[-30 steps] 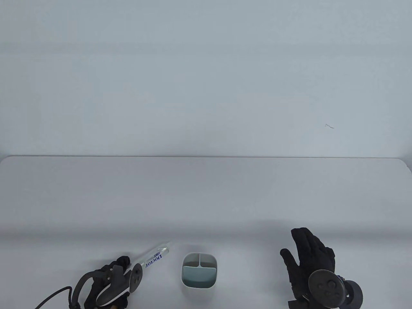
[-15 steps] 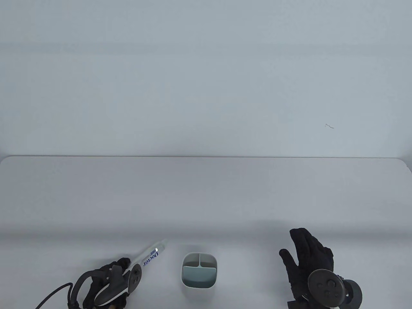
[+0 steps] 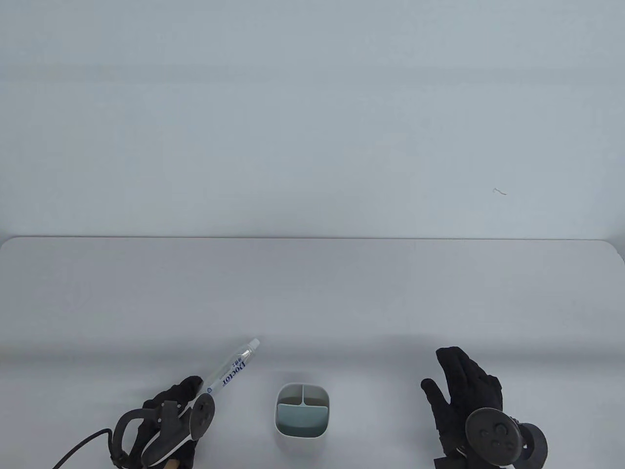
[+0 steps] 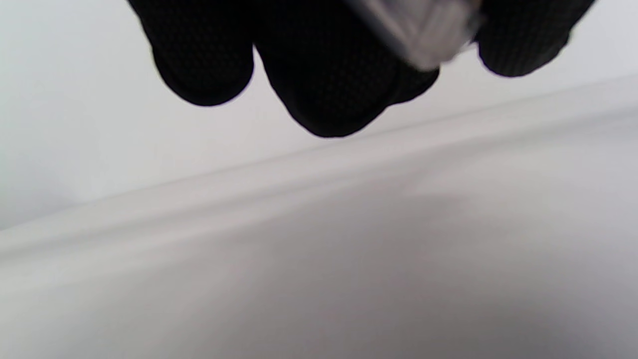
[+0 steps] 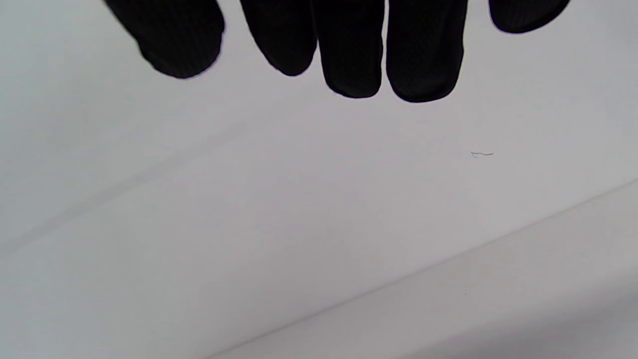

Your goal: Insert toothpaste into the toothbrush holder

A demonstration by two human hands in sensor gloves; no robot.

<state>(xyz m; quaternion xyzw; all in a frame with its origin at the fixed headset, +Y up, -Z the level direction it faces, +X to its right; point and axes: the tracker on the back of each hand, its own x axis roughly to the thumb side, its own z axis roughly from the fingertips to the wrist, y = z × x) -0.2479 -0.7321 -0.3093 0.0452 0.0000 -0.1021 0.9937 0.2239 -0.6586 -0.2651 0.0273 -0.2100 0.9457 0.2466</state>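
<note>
White toothpaste tube, one only, is gripped at its near end by the left hand and slants up to the far right, just left of the single three-compartment toothbrush holder. Right hand lies spread, holding nothing.

Pale grey bench with rounded far corners, plain whitish wall behind it, a small thin dark squiggle on the wall at right, perhaps a scratch or stray thread, seen also from the right wrist view.
</note>
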